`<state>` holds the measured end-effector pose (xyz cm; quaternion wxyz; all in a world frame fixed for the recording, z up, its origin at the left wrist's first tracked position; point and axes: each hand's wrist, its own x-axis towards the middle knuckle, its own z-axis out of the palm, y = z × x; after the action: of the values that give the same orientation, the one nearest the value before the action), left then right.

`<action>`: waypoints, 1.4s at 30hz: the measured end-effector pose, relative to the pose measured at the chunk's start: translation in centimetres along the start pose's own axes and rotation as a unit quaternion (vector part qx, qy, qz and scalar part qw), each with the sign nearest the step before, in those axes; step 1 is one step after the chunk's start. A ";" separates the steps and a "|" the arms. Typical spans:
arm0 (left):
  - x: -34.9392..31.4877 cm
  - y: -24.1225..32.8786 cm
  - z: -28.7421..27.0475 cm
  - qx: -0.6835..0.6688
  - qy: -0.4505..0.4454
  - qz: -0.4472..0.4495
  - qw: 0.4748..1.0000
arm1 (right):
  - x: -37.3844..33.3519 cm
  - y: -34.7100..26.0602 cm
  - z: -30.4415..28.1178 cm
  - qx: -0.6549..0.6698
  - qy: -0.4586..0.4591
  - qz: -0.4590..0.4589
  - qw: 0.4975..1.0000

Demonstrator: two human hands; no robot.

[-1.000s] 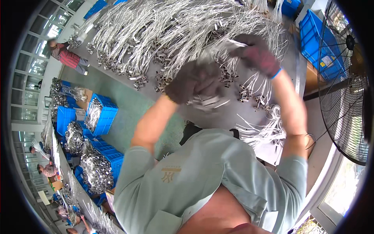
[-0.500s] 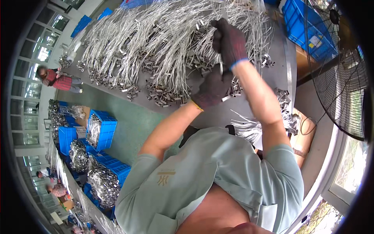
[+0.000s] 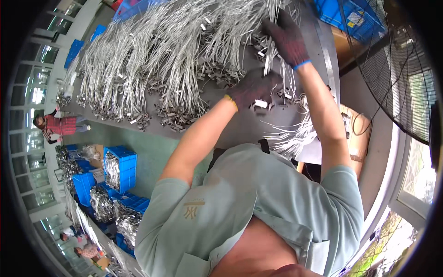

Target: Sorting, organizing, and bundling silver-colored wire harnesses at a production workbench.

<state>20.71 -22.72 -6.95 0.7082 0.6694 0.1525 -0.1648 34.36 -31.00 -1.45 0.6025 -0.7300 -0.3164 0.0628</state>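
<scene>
Both my hands wear dark gloves with a reddish tint. My left hand (image 3: 257, 87) is closed around the lower end of a thin bundle of white wires (image 3: 268, 62), just above the table. Metal-cased connectors (image 3: 261, 104) stick out below its fingers. Farther up, my right hand (image 3: 290, 41) is closed on the same strands, which run out past its thumb toward the far side; its fingertips are partly hidden. To the left, a wide heap of silvery-white wires (image 3: 170, 51) covers the grey table (image 3: 230, 127), connector ends toward me.
Loose white wires (image 3: 293, 136) lie near my right forearm. A large fan (image 3: 392, 78) and a blue crate (image 3: 348, 18) stand at the right. Blue bins (image 3: 124, 168) of parts sit on the left floor. A person in a red apron (image 3: 62, 125) stands at far left.
My right hand has moved a little right and is now tilted the other way. My left hand has shifted slightly up, and connectors now show below it. The view has turned slightly.
</scene>
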 end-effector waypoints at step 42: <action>9.0 -1.8 17.2 0.277 -0.206 0.194 0.918 | -30.5 14.7 -6.8 -0.301 0.329 0.182 0.876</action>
<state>27.92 -40.21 -11.46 0.5286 0.8062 -0.1814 -0.1944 19.11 -54.15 -22.04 0.4013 -0.8992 0.0349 -0.1711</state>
